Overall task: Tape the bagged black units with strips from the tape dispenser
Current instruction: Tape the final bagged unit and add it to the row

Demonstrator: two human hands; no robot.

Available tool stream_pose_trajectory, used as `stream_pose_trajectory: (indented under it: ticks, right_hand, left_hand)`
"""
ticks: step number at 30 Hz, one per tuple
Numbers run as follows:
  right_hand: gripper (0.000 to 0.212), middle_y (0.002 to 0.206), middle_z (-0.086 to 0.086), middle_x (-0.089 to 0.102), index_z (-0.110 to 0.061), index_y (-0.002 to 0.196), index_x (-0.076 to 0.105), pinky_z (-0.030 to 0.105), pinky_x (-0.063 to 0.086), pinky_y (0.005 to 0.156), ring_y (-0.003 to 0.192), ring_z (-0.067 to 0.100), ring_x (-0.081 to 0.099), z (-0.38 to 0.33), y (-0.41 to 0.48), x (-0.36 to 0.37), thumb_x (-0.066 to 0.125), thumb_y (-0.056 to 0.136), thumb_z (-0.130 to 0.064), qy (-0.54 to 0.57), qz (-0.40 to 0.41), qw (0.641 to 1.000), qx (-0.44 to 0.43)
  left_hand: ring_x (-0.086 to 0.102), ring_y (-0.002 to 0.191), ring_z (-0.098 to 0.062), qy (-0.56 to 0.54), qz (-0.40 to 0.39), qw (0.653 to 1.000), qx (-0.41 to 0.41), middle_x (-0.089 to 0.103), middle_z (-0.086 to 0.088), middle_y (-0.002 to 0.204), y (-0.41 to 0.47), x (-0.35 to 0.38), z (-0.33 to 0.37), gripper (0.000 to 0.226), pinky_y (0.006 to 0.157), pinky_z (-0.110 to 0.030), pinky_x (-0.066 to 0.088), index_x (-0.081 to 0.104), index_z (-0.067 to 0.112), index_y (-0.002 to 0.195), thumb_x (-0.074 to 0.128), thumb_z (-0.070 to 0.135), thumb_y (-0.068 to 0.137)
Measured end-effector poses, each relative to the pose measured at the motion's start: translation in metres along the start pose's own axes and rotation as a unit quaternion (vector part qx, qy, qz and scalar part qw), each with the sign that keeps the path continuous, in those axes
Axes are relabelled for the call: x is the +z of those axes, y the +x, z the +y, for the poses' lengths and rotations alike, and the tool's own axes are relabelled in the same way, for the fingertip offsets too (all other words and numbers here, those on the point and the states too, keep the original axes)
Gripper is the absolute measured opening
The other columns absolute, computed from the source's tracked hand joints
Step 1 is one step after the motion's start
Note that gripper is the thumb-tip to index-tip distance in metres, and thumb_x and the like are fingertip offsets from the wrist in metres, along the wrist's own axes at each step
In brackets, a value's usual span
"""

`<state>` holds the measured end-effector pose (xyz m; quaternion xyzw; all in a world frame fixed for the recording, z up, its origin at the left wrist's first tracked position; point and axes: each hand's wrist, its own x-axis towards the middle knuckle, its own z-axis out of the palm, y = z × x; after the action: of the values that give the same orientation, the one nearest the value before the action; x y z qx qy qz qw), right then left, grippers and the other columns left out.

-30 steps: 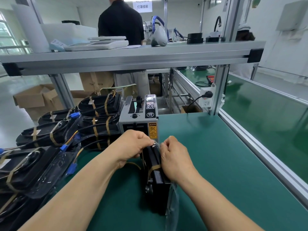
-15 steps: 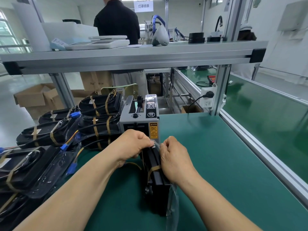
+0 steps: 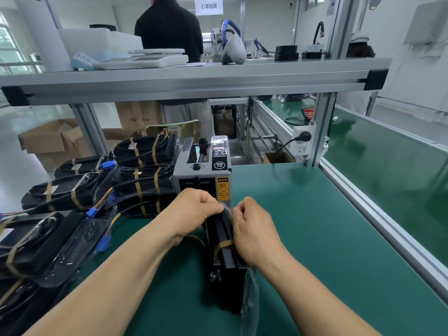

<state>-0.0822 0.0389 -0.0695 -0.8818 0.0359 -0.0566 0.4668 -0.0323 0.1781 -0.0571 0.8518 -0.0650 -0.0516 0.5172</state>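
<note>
The tape dispenser [image 3: 202,170] bears a round black badge [image 3: 219,164] at its top right, reading "SEMI" over the characters 切割. Just below the badge, on the dispenser's front, a yellow sticker [image 3: 222,187] is headed "CAUTION"; its small print is too fine to read. High above and behind the dispenser hangs a white sign [image 3: 208,6] with 灯罩组装. Behind the dispenser to the left, a brown carton [image 3: 145,113] shows "75" and "0 CM", the middle blurred.

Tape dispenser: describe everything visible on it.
The tape dispenser is a grey, metal-looking box standing upright on the green mat, behind the left hand and right hand. Black button panel along its top right, black knob on top, yellow caution sticker beside the front slot. Taped units are stacked close at its left.
</note>
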Motion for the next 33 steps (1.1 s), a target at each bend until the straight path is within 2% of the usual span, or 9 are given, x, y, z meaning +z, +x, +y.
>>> stream_pose_trajectory:
  ticks: [7, 11, 16, 20, 23, 25, 27, 30, 33]
  right_hand:
    - [0.021, 0.092, 0.007, 0.059, -0.017, 0.083, 0.043, 0.037, 0.043, 0.074, 0.079, 0.023, 0.048, -0.002, -0.001, 0.000, 0.040, 0.102, -0.027, 0.006, 0.001, 1.000, -0.001]
    - [0.022, 0.094, 0.008, 0.060, -0.019, 0.082, 0.043, 0.038, 0.044, 0.075, 0.081, 0.024, 0.049, -0.003, -0.002, -0.001, 0.040, 0.102, -0.027, 0.005, 0.001, 1.000, 0.003]
    - [0.022, 0.092, 0.007, 0.058, -0.019, 0.081, 0.041, 0.039, 0.044, 0.075, 0.080, 0.025, 0.049, -0.003, -0.001, -0.002, 0.040, 0.102, -0.026, 0.005, 0.000, 1.000, 0.003]
    - [0.021, 0.091, 0.006, 0.058, -0.018, 0.083, 0.042, 0.036, 0.042, 0.072, 0.079, 0.024, 0.048, -0.003, -0.002, -0.002, 0.040, 0.102, -0.027, 0.006, -0.002, 1.000, 0.002]
    - [0.021, 0.092, 0.007, 0.058, -0.017, 0.084, 0.043, 0.037, 0.043, 0.074, 0.080, 0.024, 0.049, -0.003, -0.002, -0.002, 0.039, 0.102, -0.026, 0.004, -0.002, 1.000, 0.002]
    - [0.020, 0.093, 0.007, 0.059, -0.017, 0.085, 0.044, 0.036, 0.043, 0.073, 0.080, 0.023, 0.049, -0.004, -0.002, -0.002, 0.038, 0.102, -0.026, -0.001, -0.003, 1.000, 0.002]
    - [0.020, 0.093, 0.007, 0.059, -0.016, 0.086, 0.044, 0.036, 0.042, 0.072, 0.080, 0.023, 0.049, -0.004, -0.002, -0.002, 0.038, 0.102, -0.026, -0.004, -0.005, 1.000, 0.003]
    - [0.019, 0.095, 0.007, 0.059, -0.016, 0.088, 0.044, 0.035, 0.042, 0.072, 0.080, 0.022, 0.049, -0.005, -0.002, -0.002, 0.039, 0.103, -0.026, -0.007, -0.008, 1.000, 0.003]
    - [0.017, 0.097, 0.008, 0.059, -0.015, 0.091, 0.044, 0.034, 0.041, 0.072, 0.081, 0.022, 0.048, -0.005, -0.002, -0.002, 0.040, 0.103, -0.025, -0.022, -0.014, 1.000, 0.000]
  left_hand:
    - [0.036, 0.034, 0.002, 0.017, 0.014, 1.000, 0.015, 0.045, 0.016, 0.039, 0.001, 0.001, -0.003, 0.023, 0.038, -0.009, 0.029, 0.061, 0.009, 0.067, 0.069, 0.015, 0.087]
    - [0.040, 0.046, -0.003, 0.037, 0.036, 0.998, 0.031, 0.051, 0.006, 0.054, 0.002, 0.003, -0.005, 0.023, 0.044, -0.011, 0.036, 0.065, -0.003, 0.075, 0.071, 0.017, 0.085]
    - [0.030, 0.034, 0.000, 0.030, 0.030, 0.999, 0.021, 0.041, 0.015, 0.040, 0.003, 0.003, -0.006, 0.022, 0.037, -0.011, 0.027, 0.062, 0.009, 0.067, 0.070, 0.017, 0.086]
    - [0.036, 0.039, 0.001, 0.041, 0.037, 0.998, 0.025, 0.047, 0.014, 0.045, 0.003, 0.003, -0.007, 0.023, 0.040, -0.011, 0.031, 0.062, 0.010, 0.066, 0.071, 0.019, 0.085]
    - [0.048, 0.054, -0.003, 0.053, 0.047, 0.997, 0.031, 0.057, 0.006, 0.058, 0.003, 0.003, -0.007, 0.022, 0.052, -0.014, 0.041, 0.066, 0.003, 0.071, 0.073, 0.020, 0.084]
    - [0.050, 0.055, -0.003, 0.051, 0.054, 0.997, 0.035, 0.057, 0.009, 0.056, 0.002, 0.004, -0.009, 0.020, 0.056, -0.015, 0.043, 0.066, 0.007, 0.070, 0.073, 0.020, 0.083]
    - [0.045, 0.049, -0.002, 0.047, 0.062, 0.996, 0.037, 0.052, 0.013, 0.048, 0.002, 0.007, -0.010, 0.015, 0.054, -0.018, 0.040, 0.063, 0.012, 0.074, 0.073, 0.020, 0.083]
    - [0.039, 0.039, 0.001, 0.039, 0.072, 0.996, 0.035, 0.045, 0.016, 0.039, 0.002, 0.009, -0.011, 0.015, 0.044, -0.012, 0.032, 0.058, 0.017, 0.090, 0.072, 0.022, 0.085]
    - [0.039, 0.040, 0.000, 0.044, 0.076, 0.995, 0.037, 0.046, 0.016, 0.040, 0.002, 0.009, -0.011, 0.015, 0.048, -0.018, 0.034, 0.059, 0.017, 0.089, 0.071, 0.025, 0.085]
